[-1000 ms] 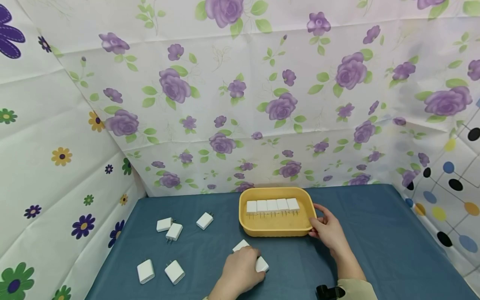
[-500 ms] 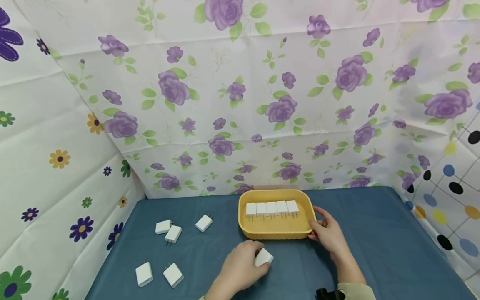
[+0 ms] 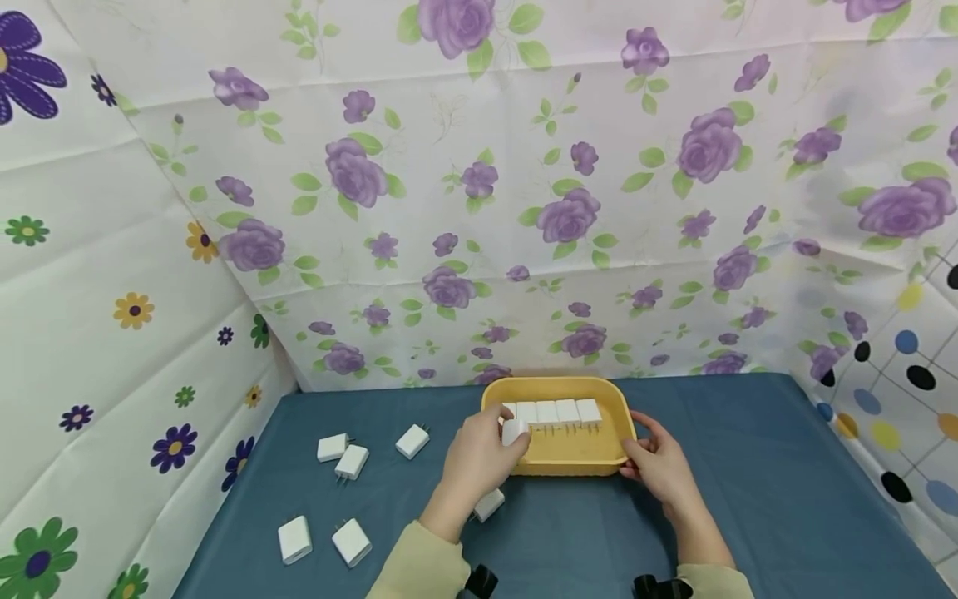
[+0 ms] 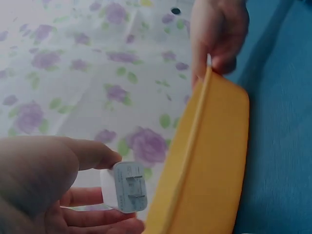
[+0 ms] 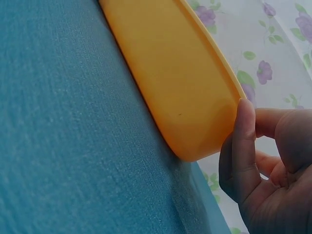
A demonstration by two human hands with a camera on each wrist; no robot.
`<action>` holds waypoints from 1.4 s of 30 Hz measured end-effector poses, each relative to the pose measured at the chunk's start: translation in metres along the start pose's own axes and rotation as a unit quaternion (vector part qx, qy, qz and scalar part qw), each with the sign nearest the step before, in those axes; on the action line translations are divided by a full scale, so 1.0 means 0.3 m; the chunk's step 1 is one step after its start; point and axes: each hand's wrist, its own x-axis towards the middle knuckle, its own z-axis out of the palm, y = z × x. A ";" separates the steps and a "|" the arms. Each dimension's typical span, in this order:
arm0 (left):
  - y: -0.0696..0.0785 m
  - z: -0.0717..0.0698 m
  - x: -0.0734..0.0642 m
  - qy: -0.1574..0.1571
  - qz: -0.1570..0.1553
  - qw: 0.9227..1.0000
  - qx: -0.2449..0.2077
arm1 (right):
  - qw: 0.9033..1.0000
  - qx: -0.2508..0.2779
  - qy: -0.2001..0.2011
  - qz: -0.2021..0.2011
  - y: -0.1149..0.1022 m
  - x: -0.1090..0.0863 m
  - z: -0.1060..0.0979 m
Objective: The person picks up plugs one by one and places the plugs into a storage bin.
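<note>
My left hand (image 3: 475, 457) pinches a white charger plug (image 3: 514, 431) between thumb and fingers above the left front of a yellow tray (image 3: 565, 468). In the left wrist view, the two metal prongs of that charger plug (image 4: 130, 187) face the camera, with the tray wall (image 4: 214, 146) close beside it. Inside the tray, several white charger plugs (image 3: 557, 413) stand in a row along the back, prongs toward the front; the left end is partly hidden by my left hand. My right hand (image 3: 662, 467) grips the tray's right rim, thumb and fingers on either side (image 5: 241, 109).
Several loose charger plugs lie on the blue cloth (image 3: 419, 524) at left: a close pair (image 3: 352, 462), a single plug (image 3: 412, 442), and two nearer ones (image 3: 351, 542). Another plug (image 3: 490, 504) lies partly behind my left wrist. A floral sheet (image 3: 509, 208) hangs behind the table.
My left hand has lifted one charger plug off the cloth and carried it forward to the tray. Another plug near it stays on the cloth. The right hand keeps holding the tray rim.
</note>
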 end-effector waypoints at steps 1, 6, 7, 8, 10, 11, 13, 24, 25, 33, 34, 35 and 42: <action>0.000 0.009 0.016 0.002 -0.003 1.000 0.010 | 1.000 -0.001 0.001 0.001 0.000 -0.001 -0.003; 0.006 0.063 0.090 -0.005 -0.014 0.995 0.095 | 1.000 -0.002 0.003 0.005 0.004 -0.006 -0.014; 0.008 0.073 0.103 -0.011 -0.019 0.993 0.118 | 1.000 -0.002 0.003 0.005 0.004 -0.006 -0.015; 0.012 0.083 0.114 -0.019 -0.025 0.990 0.141 | 1.000 -0.001 0.002 0.004 0.004 -0.007 -0.016; 0.018 0.099 0.135 -0.041 -0.040 0.981 0.183 | 1.000 -0.001 0.002 0.003 0.004 -0.006 -0.017; 0.023 0.105 0.143 -0.052 -0.045 0.977 0.200 | 1.000 -0.001 0.003 0.002 0.003 -0.006 -0.017; 0.030 0.116 0.157 -0.075 -0.059 0.968 0.232 | 1.000 0.000 0.004 0.000 0.001 -0.007 -0.016; 0.043 0.161 0.169 -0.103 -0.069 0.936 0.330 | 1.000 0.008 0.007 -0.001 -0.004 -0.005 -0.010; 0.044 0.163 0.170 -0.104 -0.070 0.934 0.333 | 1.000 0.008 0.008 -0.001 -0.003 -0.005 -0.011; 0.037 0.168 0.187 -0.111 -0.079 0.930 0.342 | 1.000 0.008 0.011 -0.004 -0.002 0.002 -0.012; 0.030 0.170 0.190 -0.109 -0.082 0.930 0.342 | 1.000 0.009 0.009 -0.005 -0.002 0.004 -0.009; 0.023 0.172 0.193 -0.106 -0.083 0.930 0.342 | 1.000 0.010 0.007 -0.006 -0.002 0.005 -0.007; -0.002 0.178 0.202 -0.097 -0.080 0.935 0.331 | 1.000 0.013 0.010 -0.003 -0.001 0.004 0.002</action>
